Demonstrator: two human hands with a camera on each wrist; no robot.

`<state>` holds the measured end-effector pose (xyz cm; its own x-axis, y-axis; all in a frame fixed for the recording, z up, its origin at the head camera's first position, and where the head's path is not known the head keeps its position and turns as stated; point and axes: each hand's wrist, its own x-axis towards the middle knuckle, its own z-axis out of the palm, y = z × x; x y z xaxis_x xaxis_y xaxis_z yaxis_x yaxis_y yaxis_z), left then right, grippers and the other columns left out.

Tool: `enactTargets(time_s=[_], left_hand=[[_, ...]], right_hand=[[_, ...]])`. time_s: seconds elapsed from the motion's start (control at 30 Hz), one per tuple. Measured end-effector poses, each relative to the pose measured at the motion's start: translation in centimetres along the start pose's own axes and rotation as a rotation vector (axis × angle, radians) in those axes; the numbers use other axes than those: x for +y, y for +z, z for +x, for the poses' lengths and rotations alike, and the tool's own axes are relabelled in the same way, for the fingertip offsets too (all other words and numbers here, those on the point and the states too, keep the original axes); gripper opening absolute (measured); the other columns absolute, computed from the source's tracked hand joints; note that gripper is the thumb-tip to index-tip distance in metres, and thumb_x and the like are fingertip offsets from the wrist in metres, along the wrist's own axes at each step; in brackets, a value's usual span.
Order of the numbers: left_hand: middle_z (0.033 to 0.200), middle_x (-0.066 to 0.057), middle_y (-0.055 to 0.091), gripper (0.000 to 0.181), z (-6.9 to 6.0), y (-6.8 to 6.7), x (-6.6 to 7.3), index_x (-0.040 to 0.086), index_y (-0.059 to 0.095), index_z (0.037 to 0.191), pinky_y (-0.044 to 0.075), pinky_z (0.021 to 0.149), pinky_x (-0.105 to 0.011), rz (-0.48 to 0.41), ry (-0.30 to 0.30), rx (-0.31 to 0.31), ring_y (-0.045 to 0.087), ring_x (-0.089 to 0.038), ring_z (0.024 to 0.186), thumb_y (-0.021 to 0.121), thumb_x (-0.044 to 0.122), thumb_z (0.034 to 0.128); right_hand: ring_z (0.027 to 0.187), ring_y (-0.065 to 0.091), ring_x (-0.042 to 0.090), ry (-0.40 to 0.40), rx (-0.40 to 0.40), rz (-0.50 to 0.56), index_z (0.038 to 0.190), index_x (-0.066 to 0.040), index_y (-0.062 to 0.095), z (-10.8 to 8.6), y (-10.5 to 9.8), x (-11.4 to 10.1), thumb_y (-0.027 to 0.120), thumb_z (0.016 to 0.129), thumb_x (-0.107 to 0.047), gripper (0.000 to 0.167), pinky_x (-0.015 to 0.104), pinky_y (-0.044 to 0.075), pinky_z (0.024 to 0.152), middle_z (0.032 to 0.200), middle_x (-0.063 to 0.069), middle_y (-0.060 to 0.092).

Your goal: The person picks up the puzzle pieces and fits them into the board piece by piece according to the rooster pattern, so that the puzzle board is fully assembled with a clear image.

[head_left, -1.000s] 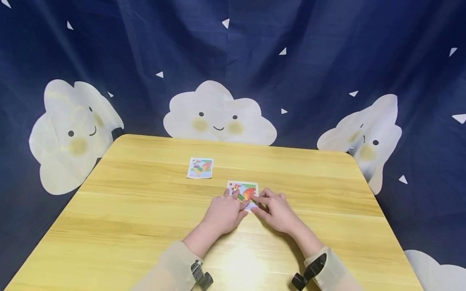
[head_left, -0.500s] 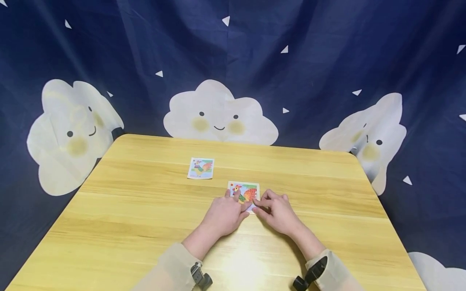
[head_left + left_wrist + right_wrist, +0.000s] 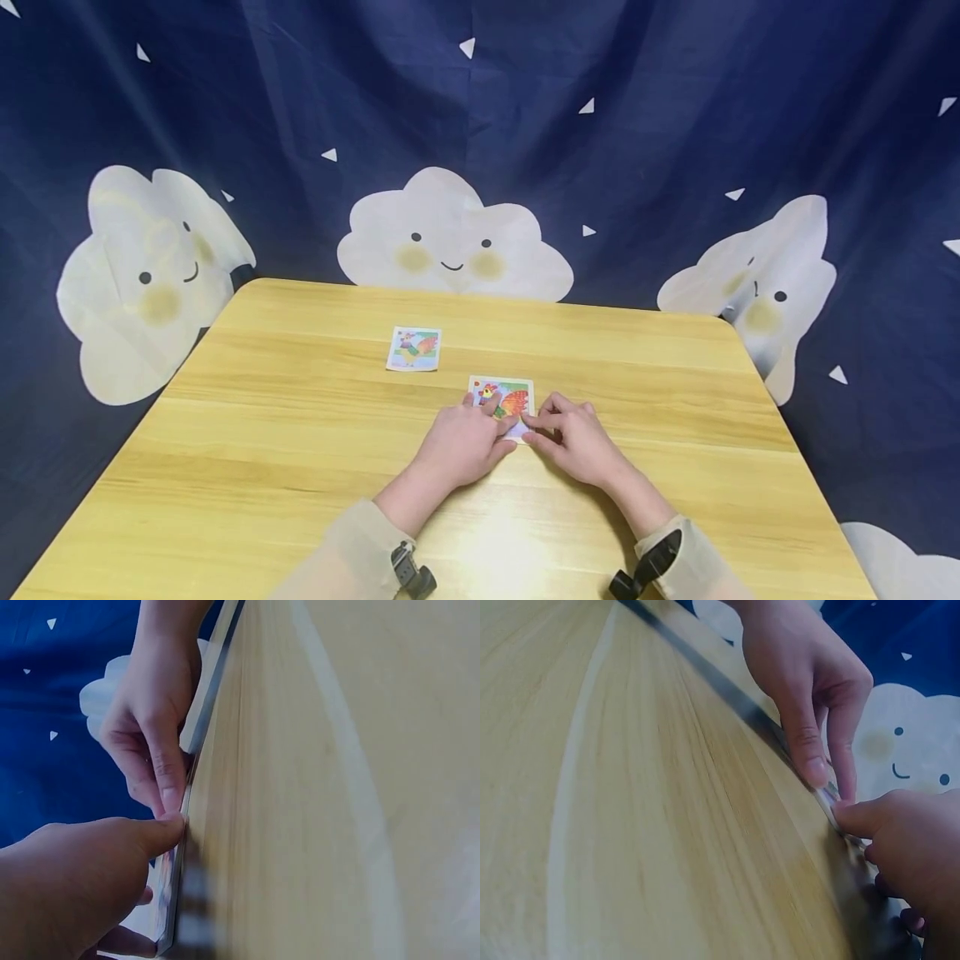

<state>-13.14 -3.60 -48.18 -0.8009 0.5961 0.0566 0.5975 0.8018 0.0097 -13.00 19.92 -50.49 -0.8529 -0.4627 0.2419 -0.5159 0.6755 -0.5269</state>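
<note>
A small rooster picture board with a pale border lies flat on the wooden table. My left hand rests over its left and lower part, fingers spread and extended on the picture, thumb by the near edge. At the lower right corner, my right hand has its index finger and thumb bent together on the board's edge. In the left wrist view the board is seen almost edge-on, with both thumbs by its near side. Fingers cover much of the lower picture, and no loose piece can be made out.
A paper card with a matching rooster picture lies farther back, left of the board. The wooden table ends at a dark blue curtain printed with white clouds. Each wrist wears a strapped camera.
The right fingertips have shifted slightly right, from over the picture to the board's right edge. The left hand stays almost still on the picture.
</note>
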Motion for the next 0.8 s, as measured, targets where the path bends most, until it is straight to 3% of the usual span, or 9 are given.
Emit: enactTargets(time_s=[0.4, 0.6, 0.8], left_hand=[[0.146, -0.005, 0.062, 0.042, 0.06, -0.29, 0.27, 0.035, 0.072, 0.138, 0.062, 0.062, -0.043, -0.022, -0.019, 0.056, 0.067, -0.05, 0.117, 0.058, 0.057, 0.105], [0.147, -0.003, 0.061, 0.043, 0.14, -0.28, 0.14, 0.035, 0.071, 0.139, 0.063, 0.066, -0.046, -0.027, -0.019, 0.046, 0.065, -0.049, 0.121, 0.057, 0.056, 0.1058], [0.148, -0.003, 0.061, 0.043, 0.01, 0.21, 0.17, 0.037, 0.07, 0.141, 0.062, 0.062, -0.044, 0.008, 0.006, 0.043, 0.067, -0.048, 0.119, 0.055, 0.058, 0.1061]], right_hand=[[0.073, 0.048, 0.004, 0.015, 0.031, -0.005, 0.121, -0.01, 0.081, 0.33, -0.05, -0.43, 0.084, 0.093, -0.026, 0.032, 0.036, 0.031, 0.076, 0.093, -0.01, 0.057], [0.071, 0.048, 0.004, 0.026, 0.048, 0.001, 0.122, -0.01, 0.081, 0.29, 0.14, -0.38, 0.084, 0.093, -0.025, 0.032, 0.036, 0.031, 0.077, 0.093, -0.009, 0.057], [0.07, 0.047, 0.003, 0.017, 0.058, -0.002, 0.121, -0.011, 0.082, -0.22, 0.36, -0.15, 0.084, 0.094, -0.026, 0.031, 0.036, 0.031, 0.077, 0.094, -0.01, 0.058]])
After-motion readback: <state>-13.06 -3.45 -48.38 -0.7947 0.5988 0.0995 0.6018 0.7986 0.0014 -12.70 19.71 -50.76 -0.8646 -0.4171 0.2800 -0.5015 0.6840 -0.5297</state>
